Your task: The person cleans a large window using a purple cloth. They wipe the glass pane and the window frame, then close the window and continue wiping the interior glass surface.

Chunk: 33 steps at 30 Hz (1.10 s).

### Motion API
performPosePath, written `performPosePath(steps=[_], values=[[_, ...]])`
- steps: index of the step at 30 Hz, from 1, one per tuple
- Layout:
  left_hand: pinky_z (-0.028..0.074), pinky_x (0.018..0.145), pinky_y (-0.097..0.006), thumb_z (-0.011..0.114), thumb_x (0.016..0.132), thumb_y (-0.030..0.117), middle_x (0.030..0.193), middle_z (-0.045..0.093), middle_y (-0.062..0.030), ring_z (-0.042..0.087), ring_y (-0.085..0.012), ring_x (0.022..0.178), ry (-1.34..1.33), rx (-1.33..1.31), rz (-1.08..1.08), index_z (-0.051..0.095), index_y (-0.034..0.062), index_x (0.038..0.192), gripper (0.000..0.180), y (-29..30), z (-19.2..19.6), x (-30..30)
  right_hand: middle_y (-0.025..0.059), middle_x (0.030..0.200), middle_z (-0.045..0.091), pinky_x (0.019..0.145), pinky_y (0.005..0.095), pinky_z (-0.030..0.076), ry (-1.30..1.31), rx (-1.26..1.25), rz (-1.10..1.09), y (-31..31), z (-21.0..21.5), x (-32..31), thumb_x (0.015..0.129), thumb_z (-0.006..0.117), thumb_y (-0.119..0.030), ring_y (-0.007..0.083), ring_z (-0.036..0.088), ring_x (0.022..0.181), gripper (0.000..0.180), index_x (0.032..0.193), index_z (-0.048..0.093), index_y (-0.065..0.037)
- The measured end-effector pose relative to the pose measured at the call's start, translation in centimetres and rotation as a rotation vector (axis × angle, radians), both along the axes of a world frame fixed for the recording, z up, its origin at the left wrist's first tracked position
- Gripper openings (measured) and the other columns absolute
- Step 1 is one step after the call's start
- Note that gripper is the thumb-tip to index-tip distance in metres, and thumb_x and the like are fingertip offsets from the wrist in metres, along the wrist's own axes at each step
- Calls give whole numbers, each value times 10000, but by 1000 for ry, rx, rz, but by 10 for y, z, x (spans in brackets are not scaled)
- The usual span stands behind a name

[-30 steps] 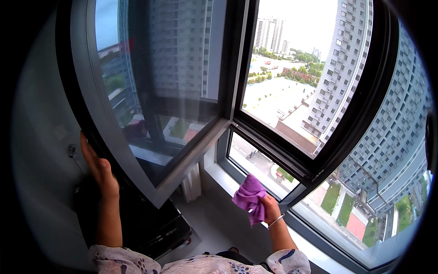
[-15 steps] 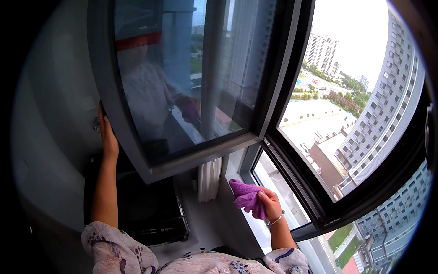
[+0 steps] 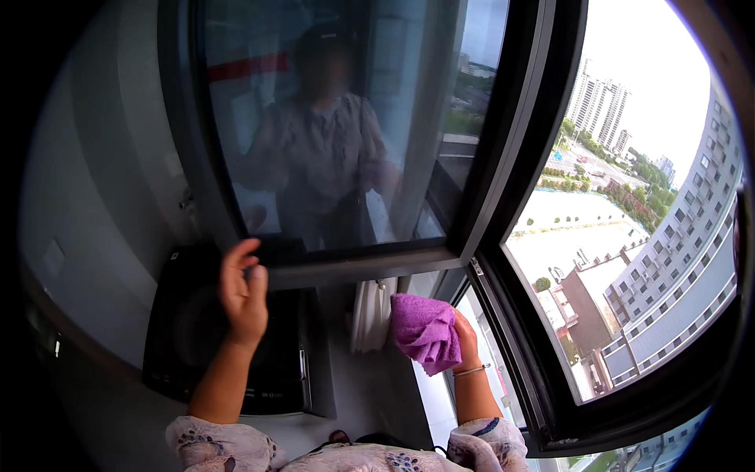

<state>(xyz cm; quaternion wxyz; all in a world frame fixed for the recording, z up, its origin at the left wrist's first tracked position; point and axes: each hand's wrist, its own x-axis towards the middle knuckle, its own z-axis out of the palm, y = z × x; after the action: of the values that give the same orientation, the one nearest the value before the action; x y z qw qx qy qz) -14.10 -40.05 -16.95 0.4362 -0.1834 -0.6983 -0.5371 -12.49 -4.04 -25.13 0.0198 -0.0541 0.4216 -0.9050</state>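
Note:
My right hand point(image 3: 465, 340) holds a folded purple cloth point(image 3: 425, 332) just below the bottom rail of an inward-swung window sash point(image 3: 354, 269). The fingers are partly hidden behind the cloth. A bracelet sits on that wrist. By the sash's lower left corner my left hand point(image 3: 245, 295) is raised, empty, with its fingers loosely bent and apart. Whether its fingertips touch the frame I cannot tell. The dark glass pane point(image 3: 322, 157) mirrors a person in a patterned top.
A black top-loading washing machine point(image 3: 275, 354) stands below the sash. White folded fabric point(image 3: 373, 315) hangs behind it. At the right, the dark window frame point(image 3: 543, 330) surrounds an opening high above streets and tower blocks point(image 3: 668, 291). A grey wall point(image 3: 86, 197) bounds the left side.
My left hand has come off the sash's left edge and moved right and down to its lower corner. The sash has swung somewhat. The cloth is now turned more toward the glass.

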Motion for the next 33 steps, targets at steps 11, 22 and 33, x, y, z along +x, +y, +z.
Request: performPosePath(steps=[11, 22, 33], values=[[439, 975, -301, 664, 893, 65, 1253, 572, -70, 544, -138, 1143, -522, 176, -830, 487, 0, 1330, 476, 99, -77, -12, 128, 1193, 619, 975, 314, 452, 210, 263, 100, -55, 23, -25, 1029, 428, -193, 208, 602, 1088, 351, 1263, 539, 45], [463, 802, -233, 732, 851, 146, 957, 558, 13, 534, -55, 873, -729, 60, -876, 500, 54, 1032, 308, 31, -21, -14, 67, 895, 662, 701, 265, 528, 200, 264, -34, -45, 63, -14, 1017, 491, -179, 141, 642, 777, 255, 1075, 620, 33], [413, 950, -286, 714, 817, 145, 1085, 558, -35, 523, -122, 1041, -802, -237, -977, 520, 73, 1118, 365, -8, 51, 1, 26, 850, 654, 678, 229, 486, 317, 258, 218, -22, 103, -52, 982, 540, -143, 85, 588, 754, 234, 969, 659, 58]])
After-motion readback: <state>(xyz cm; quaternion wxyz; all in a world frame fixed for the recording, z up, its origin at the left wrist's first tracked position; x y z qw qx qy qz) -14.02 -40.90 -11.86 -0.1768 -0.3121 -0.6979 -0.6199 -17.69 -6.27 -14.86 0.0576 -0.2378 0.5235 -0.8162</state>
